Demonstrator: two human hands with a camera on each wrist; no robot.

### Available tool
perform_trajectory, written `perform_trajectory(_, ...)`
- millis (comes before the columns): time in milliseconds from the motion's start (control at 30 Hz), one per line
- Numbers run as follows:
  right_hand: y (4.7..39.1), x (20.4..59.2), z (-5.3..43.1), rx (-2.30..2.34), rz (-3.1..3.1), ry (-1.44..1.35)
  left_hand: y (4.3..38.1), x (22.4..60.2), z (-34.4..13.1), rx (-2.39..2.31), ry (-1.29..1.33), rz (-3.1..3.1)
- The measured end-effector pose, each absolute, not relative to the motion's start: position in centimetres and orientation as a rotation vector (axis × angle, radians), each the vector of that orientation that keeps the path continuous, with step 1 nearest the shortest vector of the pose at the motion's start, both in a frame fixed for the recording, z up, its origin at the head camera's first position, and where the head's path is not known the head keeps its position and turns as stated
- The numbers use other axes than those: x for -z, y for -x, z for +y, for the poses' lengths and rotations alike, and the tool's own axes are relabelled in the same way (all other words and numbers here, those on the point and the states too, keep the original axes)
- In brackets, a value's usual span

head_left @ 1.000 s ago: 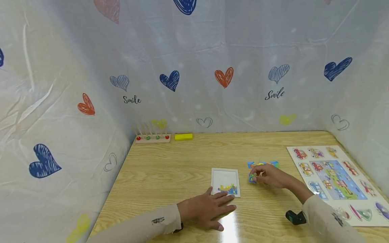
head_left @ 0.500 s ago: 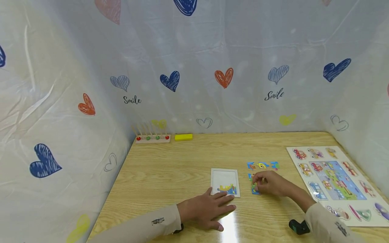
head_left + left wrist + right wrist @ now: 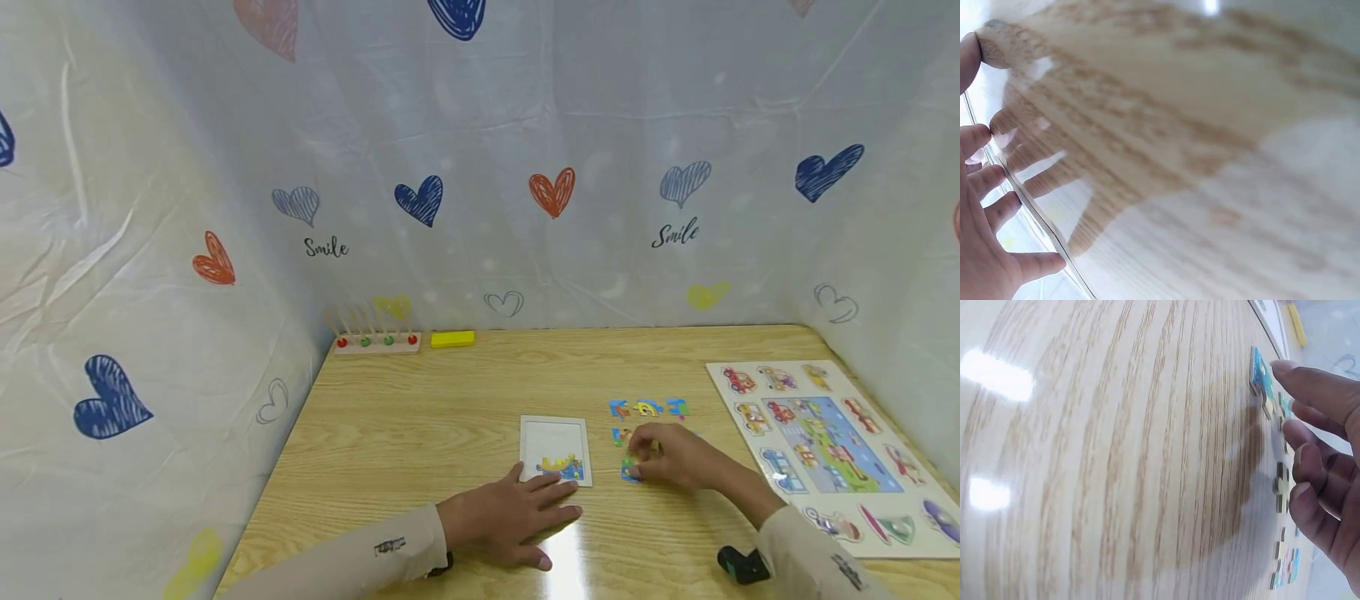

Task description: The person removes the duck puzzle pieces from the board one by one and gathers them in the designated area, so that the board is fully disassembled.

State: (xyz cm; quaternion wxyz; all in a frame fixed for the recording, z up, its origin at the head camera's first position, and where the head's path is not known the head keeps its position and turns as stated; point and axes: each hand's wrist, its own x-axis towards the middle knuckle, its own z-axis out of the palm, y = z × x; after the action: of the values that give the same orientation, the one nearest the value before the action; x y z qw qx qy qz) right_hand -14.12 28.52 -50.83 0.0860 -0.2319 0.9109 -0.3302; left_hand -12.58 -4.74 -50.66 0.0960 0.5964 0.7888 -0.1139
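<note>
My left hand point(image 3: 517, 518) lies with spread fingers on the table, its fingertips over the near edge of a small white puzzle frame point(image 3: 529, 442). Joined yellow-and-blue pieces point(image 3: 558, 465) fill part of the frame's near side. To the right, a blue-green jigsaw piece point(image 3: 628, 472) lies flat on the table. My right hand point(image 3: 670, 455) hovers over it with loosely bent fingers. In the right wrist view the thumb is close to that jigsaw piece point(image 3: 1261, 378); whether they touch I cannot tell. Under and behind this hand, other pieces are partly hidden.
Several loose jigsaw pieces point(image 3: 648, 407) form a row beyond my right hand. A large picture puzzle board point(image 3: 757, 450) covers the table's right side. At the back left stand a pegged bead rack point(image 3: 377, 342) and a yellow block point(image 3: 453, 338).
My right hand carried the blue-green jigsaw piece nearer to me, laid it on the table, and its fingers have loosened from it. My left hand has stayed in place.
</note>
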Motion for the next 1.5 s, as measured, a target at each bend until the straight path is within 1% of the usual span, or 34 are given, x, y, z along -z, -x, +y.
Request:
perform_trajectory(267,13.7,51.1,28.9,0.912,2.732,0.580,12.7,50.9,-4.6,0.340,-1.753,2.330)
perform_trajectory(767,13.5,51.1,29.0,0.986,2.699,0.714,12.8,50.8,-4.6,0.313,-1.746,2.324)
perform_trajectory(1067,13.8,50.6,29.0,0.942,2.717,0.683,12.6,50.8,-4.6,0.332,-1.772,2.324)
perform_trajectory(1300,14.0,50.1,28.6,0.986,2.706,0.729,12.6,51.2,-4.7,0.359,-1.832,2.317)
perform_trajectory(1500,14.4,50.0,28.1,0.969,2.698,0.709,12.6,51.0,-4.7,0.372,-1.847,2.311)
